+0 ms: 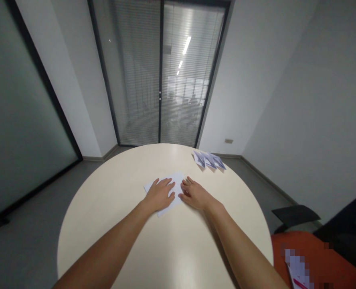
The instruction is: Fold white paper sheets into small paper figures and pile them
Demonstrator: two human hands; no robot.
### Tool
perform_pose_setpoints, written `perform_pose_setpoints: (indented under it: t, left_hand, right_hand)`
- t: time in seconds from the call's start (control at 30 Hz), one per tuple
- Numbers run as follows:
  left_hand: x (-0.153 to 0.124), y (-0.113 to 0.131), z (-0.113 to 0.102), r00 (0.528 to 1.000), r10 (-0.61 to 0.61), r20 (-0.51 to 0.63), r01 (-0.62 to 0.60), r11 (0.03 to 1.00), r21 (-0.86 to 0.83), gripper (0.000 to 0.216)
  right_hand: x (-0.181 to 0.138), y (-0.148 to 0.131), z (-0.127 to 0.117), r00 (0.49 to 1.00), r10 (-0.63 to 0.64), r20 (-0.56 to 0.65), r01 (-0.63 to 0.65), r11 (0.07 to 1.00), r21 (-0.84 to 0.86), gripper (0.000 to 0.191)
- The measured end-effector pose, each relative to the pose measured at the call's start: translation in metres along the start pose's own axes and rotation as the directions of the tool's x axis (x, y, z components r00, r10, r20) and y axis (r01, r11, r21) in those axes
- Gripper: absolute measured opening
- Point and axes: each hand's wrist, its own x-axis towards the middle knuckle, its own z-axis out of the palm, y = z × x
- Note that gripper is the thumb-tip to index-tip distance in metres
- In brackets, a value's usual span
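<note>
A sheet of white paper (177,178) lies flat and slanted on the round table (106,224). My left hand (160,193) rests on the sheet with its fingers spread, covering much of its left part. At the sheet's right edge is my right hand (193,193), its fingers bent and close together, with the fingertips at the paper. Whether those fingers pinch the edge or only press on it cannot be made out. Farther back on the right stand several folded paper pieces (209,160) in an overlapping row.
An orange chair (322,257) with a black armrest (296,215) stands at the table's right, with a partly pixelated object (298,269) on its seat. Beyond the table is a glass partition with blinds (138,80). White walls (256,72) rise at the sides.
</note>
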Motion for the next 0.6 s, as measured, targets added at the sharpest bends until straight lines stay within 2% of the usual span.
perform_pose_setpoints:
  t: [0.2, 0.43, 0.6]
  left_hand:
    - [0.001, 0.001, 0.001, 0.995, -0.073, -0.072, 0.077, 0.995, 0.057, 0.041]
    - [0.002, 0.009, 0.001, 0.981, -0.165, -0.100, 0.177, 0.976, 0.125, 0.042]
    - [0.002, 0.005, 0.003, 0.988, -0.136, -0.069, 0.143, 0.984, 0.104, 0.046]
  right_hand:
    - [0.000, 0.000, -0.005, 0.990, -0.140, 0.029, 0.137, 0.986, 0.091, 0.021]
    - [0.002, 0.009, 0.001, 0.980, -0.192, 0.056, 0.183, 0.973, 0.143, 0.014]
    - [0.002, 0.005, -0.004, 0.976, -0.215, 0.032, 0.207, 0.964, 0.169, 0.015]
